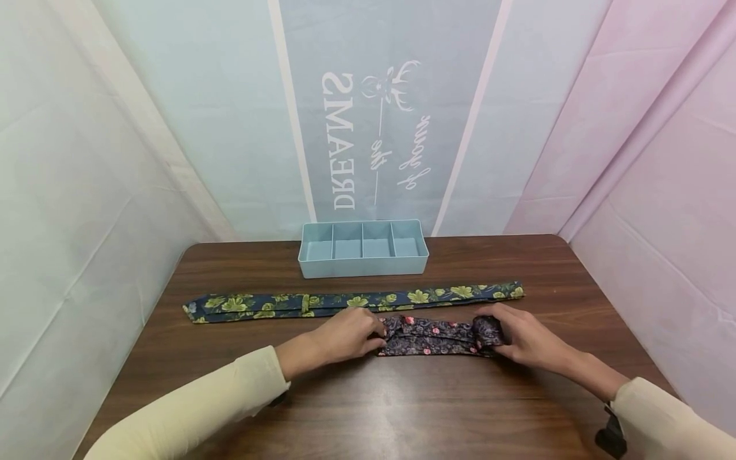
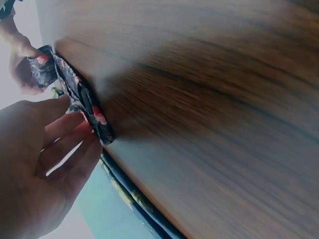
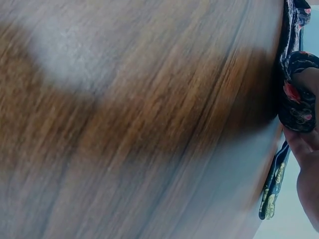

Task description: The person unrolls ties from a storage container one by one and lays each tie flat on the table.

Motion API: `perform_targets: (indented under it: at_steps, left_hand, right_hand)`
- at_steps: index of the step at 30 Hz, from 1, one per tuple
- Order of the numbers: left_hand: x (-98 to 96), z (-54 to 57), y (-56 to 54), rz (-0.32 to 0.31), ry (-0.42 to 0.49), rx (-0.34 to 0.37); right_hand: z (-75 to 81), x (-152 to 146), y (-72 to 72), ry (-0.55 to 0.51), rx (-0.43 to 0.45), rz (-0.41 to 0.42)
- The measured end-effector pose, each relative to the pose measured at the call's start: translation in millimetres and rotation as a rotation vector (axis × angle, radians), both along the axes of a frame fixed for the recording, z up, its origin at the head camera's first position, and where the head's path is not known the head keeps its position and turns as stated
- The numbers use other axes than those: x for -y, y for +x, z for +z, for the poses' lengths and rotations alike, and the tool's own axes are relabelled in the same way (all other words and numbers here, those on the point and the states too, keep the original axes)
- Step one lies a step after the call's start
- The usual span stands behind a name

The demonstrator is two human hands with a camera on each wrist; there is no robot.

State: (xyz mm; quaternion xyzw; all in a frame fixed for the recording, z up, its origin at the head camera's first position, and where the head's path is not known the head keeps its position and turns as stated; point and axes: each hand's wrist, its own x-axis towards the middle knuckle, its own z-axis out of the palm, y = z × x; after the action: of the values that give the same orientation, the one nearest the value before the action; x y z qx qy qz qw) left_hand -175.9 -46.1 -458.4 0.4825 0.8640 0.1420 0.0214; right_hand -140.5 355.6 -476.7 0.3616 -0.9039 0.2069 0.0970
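Observation:
A dark necktie with pink-red flowers lies folded across the middle of the table, its right end wound into a thick roll. My right hand grips that roll between thumb and fingers. At the other end my left hand pinches the folded edge of the same tie, fingertips on the fabric. Just behind it a navy necktie with yellow-green flowers is stretched out lengthwise, its keeper loop showing. The left hand overlaps part of its front edge in the head view.
A light blue tray with a row of several compartments stands near the table's back edge, nothing in it. The brown wooden table is enclosed by printed cloth hangings behind and at both sides.

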Motion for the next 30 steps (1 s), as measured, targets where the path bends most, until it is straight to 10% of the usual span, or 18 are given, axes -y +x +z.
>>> perform_targets:
  at_steps: [7,30]
  left_hand:
    - [-18.1,4.4,0.1,0.084,0.020,-0.071]
    - [-42.0,-15.3,-1.0,-0.090,-0.065,-0.029]
  right_hand:
    - [-1.1,1.2,0.5,0.005,-0.001,0.005]
    - [-0.9,5.2,1.3,0.014,0.003,-0.004]
